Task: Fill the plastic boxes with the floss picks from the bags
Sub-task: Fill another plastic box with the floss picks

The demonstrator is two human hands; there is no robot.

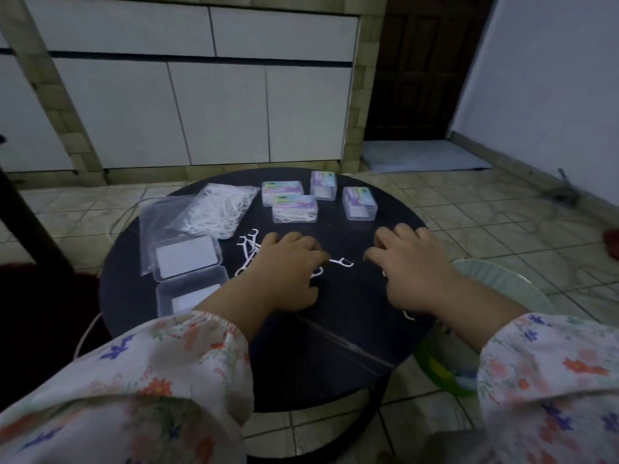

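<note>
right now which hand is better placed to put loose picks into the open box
Left. The left hand rests on the loose floss picks, next to the open box; the right hand is farther away.

Your left sleeve is a loose, long garment in white fabric, printed all over with small flowers in orange-red, blue-purple and pale pink, with faint green leaves and stems. Its cuff is gathered with elastic into a puckered, ruffled band at the wrist. Your right sleeve is the same cloth and print: white ground, red-orange blooms, small blue-purple star-shaped flowers, green sprigs. Both sleeves billow wide above the cuff. Your left hand and right hand are bare; no rings, watch or gloves are visible.
</note>
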